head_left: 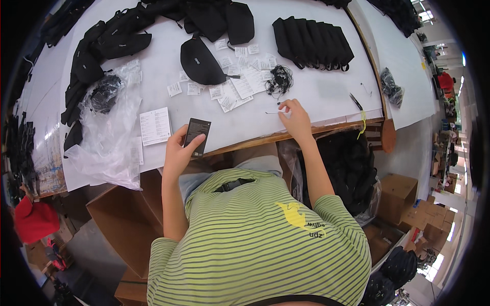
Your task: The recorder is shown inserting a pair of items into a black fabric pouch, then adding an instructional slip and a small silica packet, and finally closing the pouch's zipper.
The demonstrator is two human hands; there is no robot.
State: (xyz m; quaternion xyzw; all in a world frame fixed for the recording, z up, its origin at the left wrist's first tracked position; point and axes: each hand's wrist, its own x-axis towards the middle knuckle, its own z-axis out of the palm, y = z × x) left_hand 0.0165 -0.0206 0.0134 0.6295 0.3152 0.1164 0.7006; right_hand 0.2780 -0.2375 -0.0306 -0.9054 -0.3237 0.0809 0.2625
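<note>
My left hand (177,148) grips a black hang tag (197,133) with small pale print, holding it upright above the table's near edge. My right hand (296,121) is pinched closed on a thin black string (270,112) over the white tabletop. Just beyond it lies a tangled heap of black strings (280,80). White paper slips (246,83) are spread left of that heap. A black pouch (202,63) with a zip pull lies behind the slips.
A row of black pouches (312,43) stands at the back right. More black pouches (122,45) curve along the left. A clear plastic bag (104,132) lies near a printed sheet (155,126). Thread snips (356,102) lie on the right. Below are cardboard boxes (127,224) and a bag of black goods (347,168).
</note>
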